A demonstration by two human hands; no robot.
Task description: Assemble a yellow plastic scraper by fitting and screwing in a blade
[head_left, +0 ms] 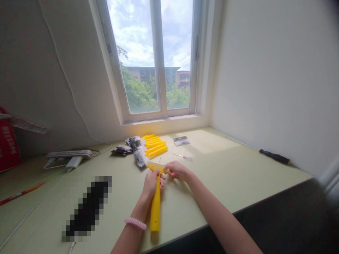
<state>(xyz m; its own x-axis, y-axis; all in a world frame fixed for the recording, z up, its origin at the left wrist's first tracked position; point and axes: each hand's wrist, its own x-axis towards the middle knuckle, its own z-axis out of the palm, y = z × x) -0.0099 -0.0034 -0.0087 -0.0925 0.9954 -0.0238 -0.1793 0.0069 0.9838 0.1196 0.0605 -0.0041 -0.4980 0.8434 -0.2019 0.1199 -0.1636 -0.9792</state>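
Note:
A yellow scraper (155, 208) with a long round handle and a wide flat head is in my hands above the table. My left hand (151, 183) is wrapped round it where the handle meets the head. The fingers of my right hand (178, 170) are closed at the right end of the head; whether they pinch a small part there is hidden. Just beyond lies a small screwdriver (184, 156) with a clear and red handle. Tiny pieces (160, 159), perhaps screws, lie beside it.
Several yellow handles (156, 150) and black-and-white packets (122, 150) are piled below the window. One flat packet (182, 140) lies apart. A long black-handled tool (275, 156) is by the right wall. To the left are a power strip (69, 154) and a pixelated dark object (88, 208).

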